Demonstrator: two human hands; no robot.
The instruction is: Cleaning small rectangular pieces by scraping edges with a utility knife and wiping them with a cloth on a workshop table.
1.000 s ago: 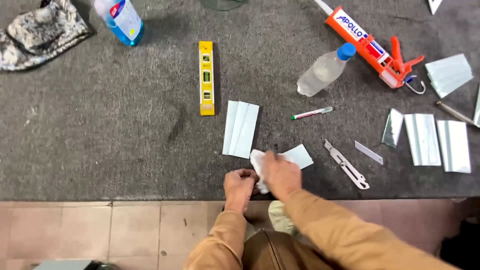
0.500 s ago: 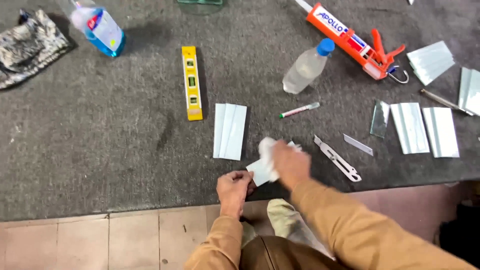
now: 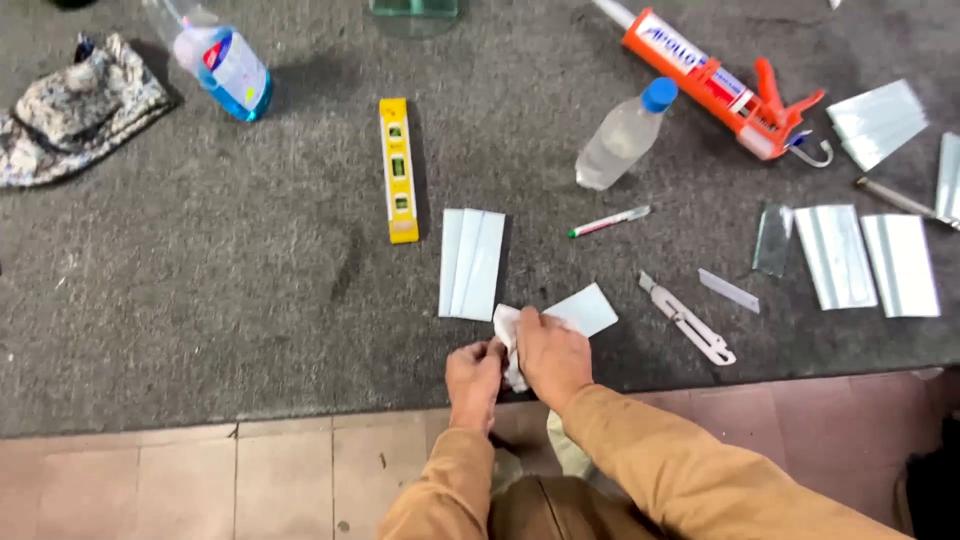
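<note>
Two hands at the near edge of the grey mat, working a white cloth on a glass piece.

The right hand (image 3: pixel 552 358) grips the crumpled cloth (image 3: pixel 508 338) and has stayed pressed on the small glass piece (image 3: pixel 583 308); the left hand (image 3: pixel 473 372) pinches the cloth's lower end. Compared with half a second ago, the hands have barely shifted, so wiping continues. A glass stack (image 3: pixel 472 263) lies just beyond, the yellow level (image 3: pixel 398 170) farther left.

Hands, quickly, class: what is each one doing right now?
Left hand: closed, pinching the white cloth.
Right hand: closed on the white cloth, pressing it against the glass piece.
</note>
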